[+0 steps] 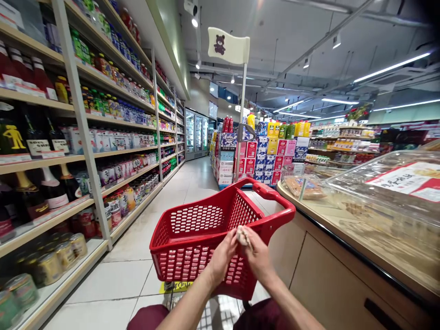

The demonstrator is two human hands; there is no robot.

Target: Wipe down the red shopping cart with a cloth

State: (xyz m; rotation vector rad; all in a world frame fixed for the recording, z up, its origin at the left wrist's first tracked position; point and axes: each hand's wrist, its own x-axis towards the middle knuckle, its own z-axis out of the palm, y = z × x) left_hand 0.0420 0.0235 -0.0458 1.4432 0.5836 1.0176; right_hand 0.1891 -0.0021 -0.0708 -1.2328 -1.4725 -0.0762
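In front of me both hands meet over the near side of a red plastic shopping cart [192, 243]. A small whitish, crumpled-looking thing [242, 235] is pinched between their fingertips; its exact kind is too small to tell. My right hand [260, 256] is closed around it from the right, with a narrow darker end showing below the fingers. From the left, my left hand [222, 260] presses its closed fingers against the same thing. The cart stands sideways, its handle [268, 192] toward the right, and neither hand grips it.
Tall shelves [117, 151] of bottles and cans line the left side. A wooden display counter [330, 256] with clear covers runs along the right, close to the cart. Stacked drink cartons [247, 158] stand ahead. The tiled aisle [192, 183] leads toward glass-door fridges [195, 130].
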